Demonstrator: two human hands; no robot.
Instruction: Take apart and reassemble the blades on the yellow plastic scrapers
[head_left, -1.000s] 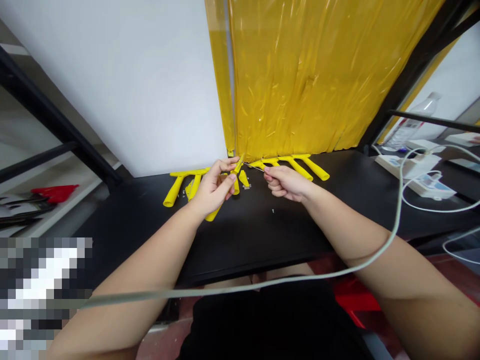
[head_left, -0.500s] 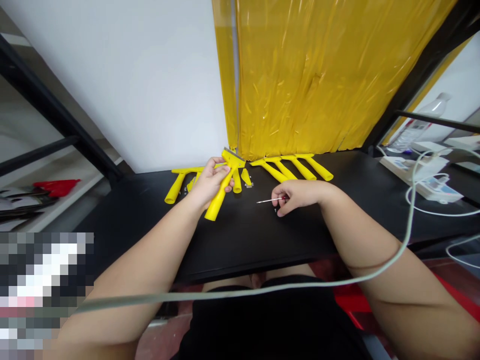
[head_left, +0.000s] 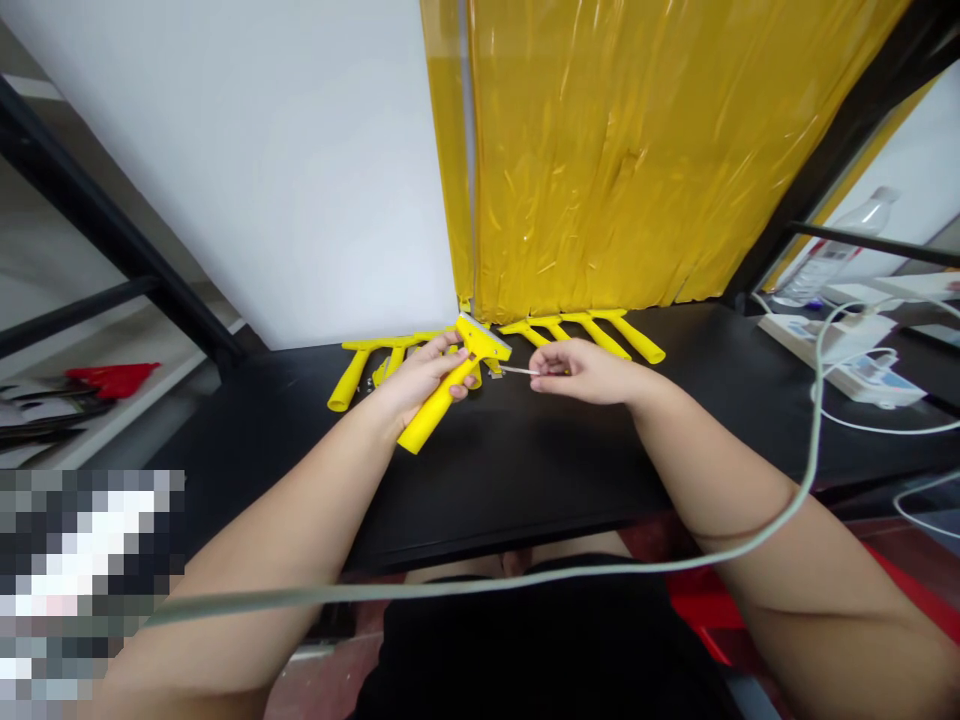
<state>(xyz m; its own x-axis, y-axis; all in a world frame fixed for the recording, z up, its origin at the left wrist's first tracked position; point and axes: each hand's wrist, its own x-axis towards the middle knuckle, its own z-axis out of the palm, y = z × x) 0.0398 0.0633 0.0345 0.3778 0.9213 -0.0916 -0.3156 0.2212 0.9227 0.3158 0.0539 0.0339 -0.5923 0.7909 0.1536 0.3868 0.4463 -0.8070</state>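
My left hand (head_left: 424, 382) is closed around a yellow scraper (head_left: 436, 405), its head with a grey blade edge tilted up toward the back. My right hand (head_left: 581, 371) pinches a thin screwdriver (head_left: 519, 371), whose shaft points left at the scraper's head. Whether the tip touches the scraper I cannot tell. Behind my left hand lie more yellow scraper handles (head_left: 349, 380) with small metal bits (head_left: 367, 384) near them. Several further yellow handles (head_left: 636, 338) lie in a row beyond my right hand.
A black tabletop (head_left: 480, 480) carries all this, with a yellow-wrapped panel (head_left: 637, 160) and a white panel (head_left: 300, 170) behind. On the right are a power strip (head_left: 832, 345) and a plastic bottle (head_left: 840, 245). A pale cable (head_left: 570, 575) loops across both forearms.
My right hand has moved left and up, bringing the screwdriver to the scraper's head. The scraper has shifted slightly, its head lower and further right.
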